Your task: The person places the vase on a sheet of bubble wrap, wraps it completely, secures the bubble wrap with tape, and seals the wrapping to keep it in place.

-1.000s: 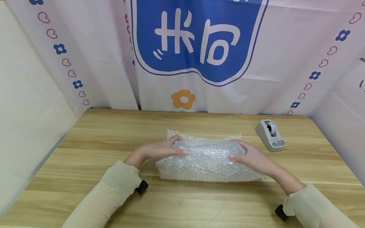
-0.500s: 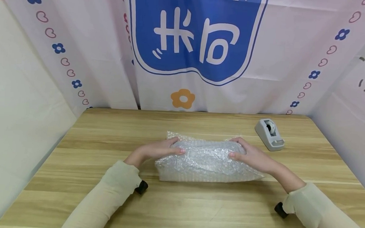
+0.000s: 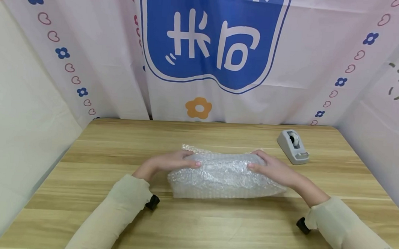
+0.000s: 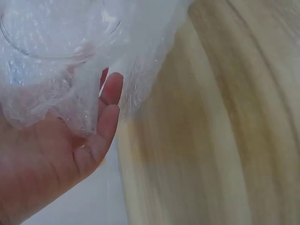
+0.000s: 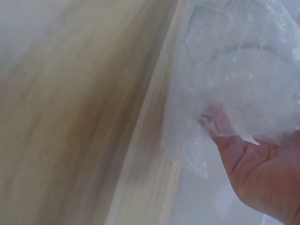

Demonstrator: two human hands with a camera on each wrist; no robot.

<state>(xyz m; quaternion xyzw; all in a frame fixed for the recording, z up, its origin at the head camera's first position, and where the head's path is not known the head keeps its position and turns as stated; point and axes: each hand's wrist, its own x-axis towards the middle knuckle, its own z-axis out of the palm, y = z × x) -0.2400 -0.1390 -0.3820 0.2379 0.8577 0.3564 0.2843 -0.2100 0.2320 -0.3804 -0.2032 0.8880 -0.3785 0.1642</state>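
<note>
A long bundle of bubble wrap (image 3: pixel 222 176) lies across the middle of the wooden table, with a loose flap (image 3: pixel 193 149) showing behind it. My left hand (image 3: pixel 172 162) grips its left end, thumb on top and fingers round the far side. At the right end my right hand (image 3: pixel 276 170) holds it in the same way. Through the layers, a round rim shows at the bundle's end (image 4: pixel 51 37) in the left wrist view. A similar curved outline shows in the wrapped end (image 5: pixel 248 89) in the right wrist view. What is inside is blurred by the plastic.
A grey tape dispenser (image 3: pixel 294 147) with a roll in it stands at the back right of the table (image 3: pixel 231 231). A printed curtain (image 3: pixel 288 106) hangs along the back edge, and pale sheets flank both sides.
The bundle's front edge has shifted slightly toward me, and a little less of the back flap shows. Both hands keep their hold on the ends.
</note>
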